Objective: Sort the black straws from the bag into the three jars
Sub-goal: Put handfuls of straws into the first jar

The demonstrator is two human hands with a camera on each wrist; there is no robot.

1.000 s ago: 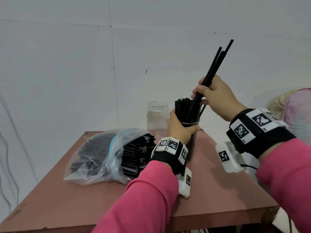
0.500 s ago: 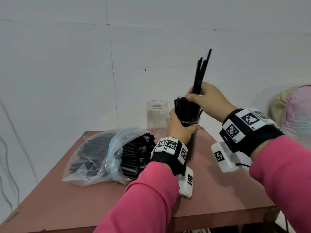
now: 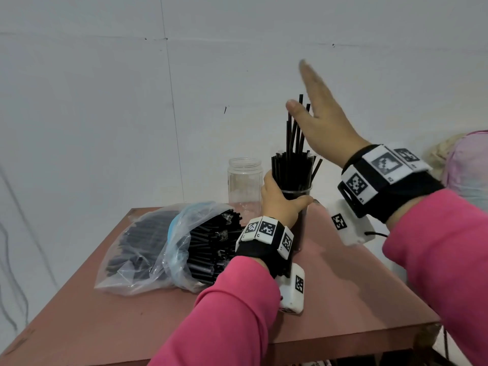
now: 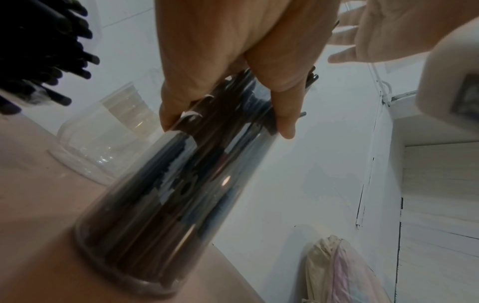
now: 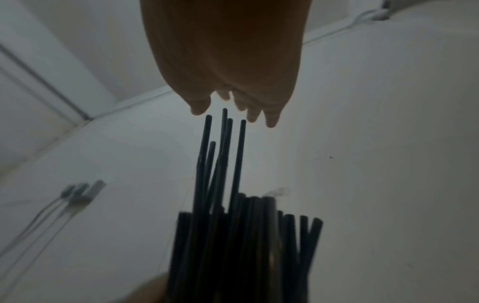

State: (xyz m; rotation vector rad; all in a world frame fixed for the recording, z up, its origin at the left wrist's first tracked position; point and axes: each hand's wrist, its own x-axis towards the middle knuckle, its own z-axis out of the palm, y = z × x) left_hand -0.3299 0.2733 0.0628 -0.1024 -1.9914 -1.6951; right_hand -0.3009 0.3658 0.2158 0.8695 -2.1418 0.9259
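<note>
On the table [image 3: 343, 299] the left hand [image 3: 280, 199] gripped the full jar [image 4: 168, 194] near its rim. Above, the right hand [image 3: 324, 122] was flat, fingers straight, by five raised straws [image 5: 220, 155]; they looked light, stiff and slick, best pinched mid-length. More filled the bag [image 3: 148, 249].

From my remote feed: table [image 3: 343, 299] reads as matt reddish-brown board w/ scuffed edges. Jar [image 4: 160, 194] in left hand [image 3: 280, 202] is clear, glossy plastic or glass, can't tell which; empty jar [image 3: 244, 186] same. Straws [image 5: 223, 155] look matt black plastic. Bag [image 3: 137, 249] is thin, crinkly clear film. Sleeves [image 3: 227, 318] are soft pink knit cloth; wall [image 3: 92, 101] matt white.
</note>
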